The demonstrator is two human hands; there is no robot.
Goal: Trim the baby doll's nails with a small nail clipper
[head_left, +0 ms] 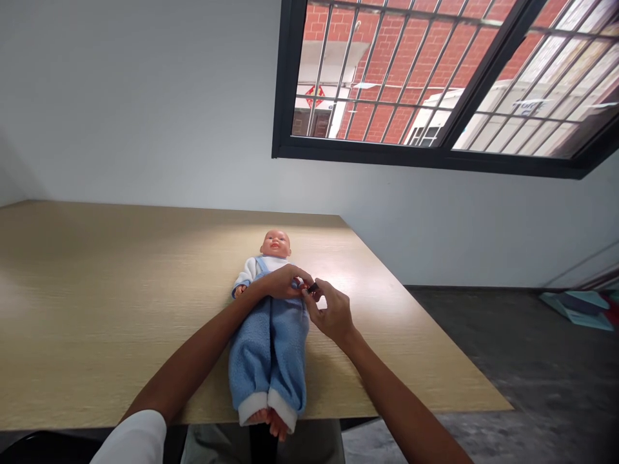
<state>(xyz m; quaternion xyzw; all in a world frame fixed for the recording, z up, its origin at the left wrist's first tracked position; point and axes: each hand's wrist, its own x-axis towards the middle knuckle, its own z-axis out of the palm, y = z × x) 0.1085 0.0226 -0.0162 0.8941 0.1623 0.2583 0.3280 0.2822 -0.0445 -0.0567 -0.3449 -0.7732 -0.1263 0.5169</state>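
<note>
A baby doll [269,328] in blue fleece dungarees and a white top lies on its back on the wooden table [97,290], head pointing away from me. My left hand [283,281] rests curled on the doll's chest, fingers pinched at the cloth. My right hand [331,312] is just to the doll's right side, thumb and forefinger pinched on a small dark object [313,288] that I cannot make out. The two hands nearly touch over the doll's chest.
The table's right edge runs diagonally past my right arm, with dark floor [507,348] beyond. A barred window [435,77] is set in the white wall. Teal and red flat items [580,308] lie on the floor at far right.
</note>
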